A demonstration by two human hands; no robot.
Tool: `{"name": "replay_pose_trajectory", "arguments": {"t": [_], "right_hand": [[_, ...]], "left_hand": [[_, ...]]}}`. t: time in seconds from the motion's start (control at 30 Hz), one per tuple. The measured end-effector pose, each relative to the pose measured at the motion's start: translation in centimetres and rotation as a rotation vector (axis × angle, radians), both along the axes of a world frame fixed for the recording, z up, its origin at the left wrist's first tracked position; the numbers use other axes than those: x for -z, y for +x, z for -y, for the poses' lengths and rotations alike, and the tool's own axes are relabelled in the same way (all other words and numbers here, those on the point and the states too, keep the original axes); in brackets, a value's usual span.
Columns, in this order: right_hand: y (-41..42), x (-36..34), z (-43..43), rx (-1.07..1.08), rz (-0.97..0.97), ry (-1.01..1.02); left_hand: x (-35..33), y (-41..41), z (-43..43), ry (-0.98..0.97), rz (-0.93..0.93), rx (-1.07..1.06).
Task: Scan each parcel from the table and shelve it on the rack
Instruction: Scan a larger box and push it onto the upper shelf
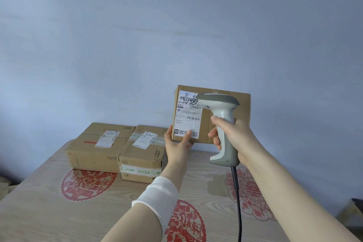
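- Centre: left grip clasps raised parcel by its lower corner; right grip wraps scanner, evidently mid-scan.
- Lower left: plain parcel and taped parcel lie unshelved on tabletop; rack unseen.

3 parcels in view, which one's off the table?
The raised parcel in the left hand, label toward the camera, scanner in the right hand aimed at it. The far-left parcel and middle parcel lie flat on the table.

we see a matt cardboard parcel with a smooth paper label, a smooth grey-white plastic scanner, a wood-grain table, and glossy clear tape on a second box.
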State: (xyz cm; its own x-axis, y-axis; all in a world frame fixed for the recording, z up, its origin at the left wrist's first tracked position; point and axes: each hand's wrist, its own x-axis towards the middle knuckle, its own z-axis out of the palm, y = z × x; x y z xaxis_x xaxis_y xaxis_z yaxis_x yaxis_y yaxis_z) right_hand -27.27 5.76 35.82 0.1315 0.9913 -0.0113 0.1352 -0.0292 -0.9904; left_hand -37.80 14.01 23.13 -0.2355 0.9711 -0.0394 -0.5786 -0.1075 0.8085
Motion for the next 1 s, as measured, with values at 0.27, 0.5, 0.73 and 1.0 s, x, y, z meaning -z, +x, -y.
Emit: {"name": "replay_pose_trajectory", "arguments": {"t": [0.27, 0.5, 0.73, 1.0], "right_hand": [[-0.8, -0.1, 0.2, -0.010, -0.010, -0.016], [-0.9, -0.1, 0.4, 0.000, -0.034, -0.021], [-0.7, -0.3, 0.5, -0.062, -0.020, -0.004], [1.2, -0.7, -0.2, -0.060, -0.049, 0.091]], "left_hand": [[0.2, -1.1, -0.1, 0.003, -0.002, -0.012], [0.5, -1.9, -0.1, -0.003, -0.008, -0.009], [0.0, -2.1, 0.1, 0.000, 0.007, -0.039], [-2.7, -4.4, 1.7, 0.020, 0.069, -0.099]]}}
